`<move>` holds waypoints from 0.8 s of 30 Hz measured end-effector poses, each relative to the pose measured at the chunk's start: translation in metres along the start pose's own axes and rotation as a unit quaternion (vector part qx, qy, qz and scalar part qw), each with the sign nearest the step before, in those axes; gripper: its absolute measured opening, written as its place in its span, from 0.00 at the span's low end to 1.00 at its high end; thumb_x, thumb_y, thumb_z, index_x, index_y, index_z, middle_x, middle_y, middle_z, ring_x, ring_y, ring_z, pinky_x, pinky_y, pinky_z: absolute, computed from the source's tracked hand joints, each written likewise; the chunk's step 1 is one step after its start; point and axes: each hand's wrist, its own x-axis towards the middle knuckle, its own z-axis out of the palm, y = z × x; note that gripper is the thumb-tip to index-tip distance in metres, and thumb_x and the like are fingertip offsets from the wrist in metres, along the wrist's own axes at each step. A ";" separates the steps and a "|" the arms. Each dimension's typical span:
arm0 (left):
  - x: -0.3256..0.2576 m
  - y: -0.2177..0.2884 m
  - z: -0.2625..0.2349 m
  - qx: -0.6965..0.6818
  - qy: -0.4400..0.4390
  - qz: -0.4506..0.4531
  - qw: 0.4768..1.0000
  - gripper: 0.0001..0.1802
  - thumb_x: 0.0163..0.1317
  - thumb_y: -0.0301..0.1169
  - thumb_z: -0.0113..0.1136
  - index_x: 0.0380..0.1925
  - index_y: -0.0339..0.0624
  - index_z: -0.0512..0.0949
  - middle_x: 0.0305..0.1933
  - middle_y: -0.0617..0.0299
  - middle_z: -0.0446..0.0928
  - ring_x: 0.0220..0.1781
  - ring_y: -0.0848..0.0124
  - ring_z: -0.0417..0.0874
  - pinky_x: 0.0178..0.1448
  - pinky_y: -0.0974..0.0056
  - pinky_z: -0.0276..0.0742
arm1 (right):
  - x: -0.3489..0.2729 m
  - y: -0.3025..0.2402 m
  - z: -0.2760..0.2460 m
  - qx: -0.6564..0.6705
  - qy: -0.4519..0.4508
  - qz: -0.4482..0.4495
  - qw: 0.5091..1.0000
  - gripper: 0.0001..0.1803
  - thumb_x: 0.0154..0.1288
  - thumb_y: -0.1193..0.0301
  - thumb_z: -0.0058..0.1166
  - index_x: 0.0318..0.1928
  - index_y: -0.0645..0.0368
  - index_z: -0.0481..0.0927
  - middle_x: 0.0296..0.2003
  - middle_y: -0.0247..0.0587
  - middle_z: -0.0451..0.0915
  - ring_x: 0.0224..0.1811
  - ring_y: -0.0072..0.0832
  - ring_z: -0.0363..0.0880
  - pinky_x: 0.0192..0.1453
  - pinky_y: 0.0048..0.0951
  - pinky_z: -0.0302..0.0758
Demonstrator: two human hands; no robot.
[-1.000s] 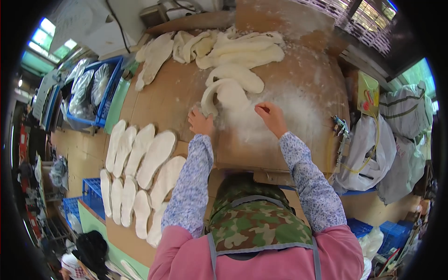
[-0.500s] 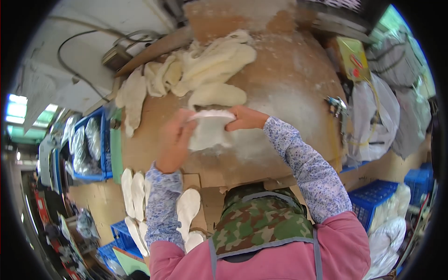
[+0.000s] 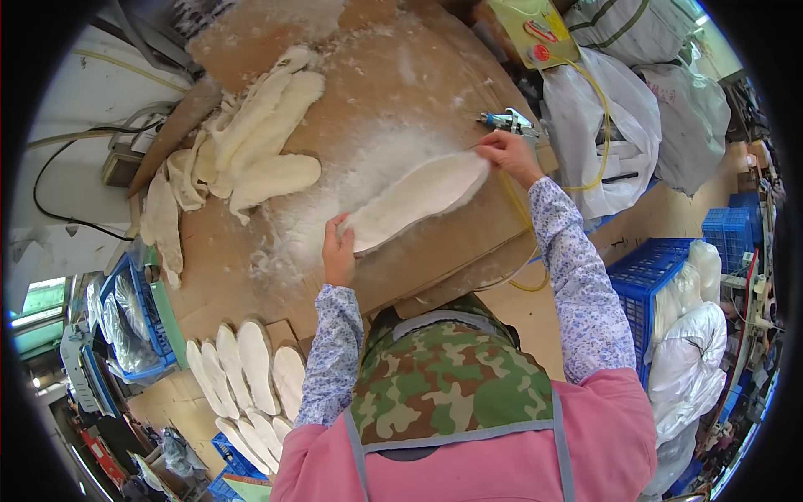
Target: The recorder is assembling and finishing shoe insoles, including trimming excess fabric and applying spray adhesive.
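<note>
Head: left hand [image 3: 338, 251], right hand [image 3: 504, 152] grip insole [image 3: 416, 197] ends.

We cannot see the fingertips of our left hand [image 3: 338, 251]; they are under the end of the white insole [image 3: 418, 194]. Our right hand [image 3: 508, 155] covers the far end of the insole and partly hides the spray gun [image 3: 508, 124]. The insole row [image 3: 247, 376] goes behind our left sleeve [image 3: 333, 351]. The apron [image 3: 452, 393] hides the near table edge.

Left hand [image 3: 338, 255] and right hand [image 3: 504, 154] gripped 1 white fleece insole [image 3: 416, 197] by its ends — stretched over the dusty cardboard-covered table [image 3: 251, 276].
</note>
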 end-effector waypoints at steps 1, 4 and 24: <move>-0.001 -0.006 0.002 0.036 0.021 -0.010 0.999 0.18 0.67 0.31 0.51 0.55 0.42 0.69 0.47 0.57 0.74 0.50 0.70 0.74 0.52 0.63 0.71 | -0.001 0.013 -0.011 0.013 -0.013 -0.017 1.000 0.16 0.58 0.66 0.61 0.44 0.63 0.81 0.33 0.39 0.84 0.33 0.21 0.81 0.38 0.23 0.76; -0.008 -0.013 0.002 0.216 0.102 0.092 0.967 0.19 0.65 0.30 0.50 0.57 0.41 0.68 0.50 0.51 0.73 0.52 0.61 0.74 0.54 0.57 0.70 | -0.008 0.045 -0.042 -0.034 0.188 -0.032 0.981 0.16 0.57 0.67 0.62 0.42 0.65 0.81 0.30 0.42 0.83 0.32 0.27 0.82 0.38 0.27 0.77; 0.030 0.001 0.181 0.540 -0.124 0.420 0.719 0.30 0.60 0.36 0.56 0.65 0.63 0.66 0.76 0.53 0.46 0.77 0.48 0.43 0.71 0.31 0.36 | -0.071 0.015 -0.075 -0.058 0.271 -0.117 0.954 0.16 0.49 0.72 0.57 0.41 0.64 0.79 0.39 0.41 0.77 0.27 0.28 0.77 0.32 0.29 0.73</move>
